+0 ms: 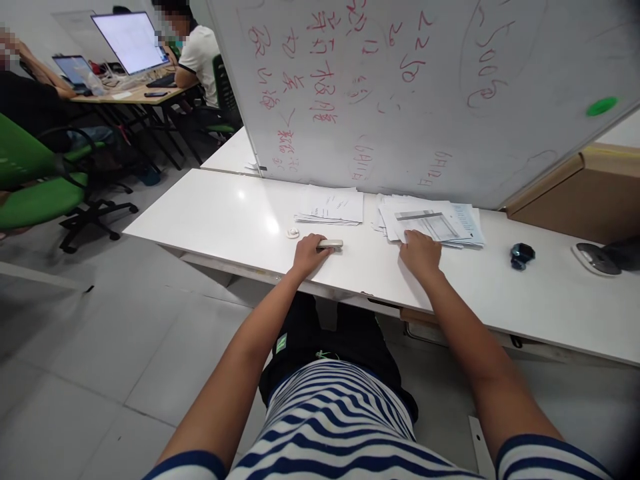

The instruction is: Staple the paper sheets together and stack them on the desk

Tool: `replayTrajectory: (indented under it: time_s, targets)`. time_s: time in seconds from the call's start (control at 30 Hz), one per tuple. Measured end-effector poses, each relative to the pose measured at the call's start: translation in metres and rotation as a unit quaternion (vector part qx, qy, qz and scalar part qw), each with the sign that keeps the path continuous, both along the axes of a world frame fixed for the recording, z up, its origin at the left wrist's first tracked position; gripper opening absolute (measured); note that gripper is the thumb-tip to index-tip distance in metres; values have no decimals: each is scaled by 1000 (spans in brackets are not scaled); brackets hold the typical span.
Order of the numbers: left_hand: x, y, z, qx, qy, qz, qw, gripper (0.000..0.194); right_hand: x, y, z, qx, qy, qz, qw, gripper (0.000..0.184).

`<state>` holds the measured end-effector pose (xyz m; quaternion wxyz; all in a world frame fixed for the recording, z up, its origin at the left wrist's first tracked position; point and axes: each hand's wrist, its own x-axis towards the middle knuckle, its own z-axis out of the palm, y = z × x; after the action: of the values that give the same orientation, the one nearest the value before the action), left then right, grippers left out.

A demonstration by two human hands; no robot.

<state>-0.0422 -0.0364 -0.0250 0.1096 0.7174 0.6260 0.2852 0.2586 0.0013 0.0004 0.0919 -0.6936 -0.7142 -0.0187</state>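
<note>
My left hand (pixel 309 255) is closed around the back end of a small pale stapler (pixel 333 245), which lies low over the white desk and points right. A small white round object (pixel 293 233) sits just beyond that hand. My right hand (pixel 421 255) is at the near left edge of a loose pile of printed papers (pixel 457 232). Its fingers are curled on the top sheet (pixel 427 223), pinching its edge; the thumb is partly hidden. Left of this pile, a neater stack of papers (pixel 333 204) rests against the foot of the whiteboard.
The whiteboard (pixel 380 100) with red writing stands along the desk's (pixel 210 220) far edge. To the right are a dark watch (pixel 521 255), a grey-black device (pixel 597 258) and a cardboard box (pixel 565 193). Two people sit at a computer table (pixel 135 95) behind, near a green chair (pixel 37 167).
</note>
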Motion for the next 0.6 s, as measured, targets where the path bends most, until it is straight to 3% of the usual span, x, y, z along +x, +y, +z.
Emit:
replayTrajectory:
  time_s: [0.17,0.3,0.43,0.6]
  targets:
    - [0,-1,0,1,-6,-4,1000,26,6,-4,13,-24,-10,-26,999,39]
    - [1,-3,2,0,8,23,1000,26,9,-22,25,28,-23,-45,998,42]
    - [1,-5,3,14,29,92,995,25,-1,-71,27,89,-27,-24,995,42]
    - [1,-4,2,12,38,118,992,26,-44,-137,5,81,14,64,995,41]
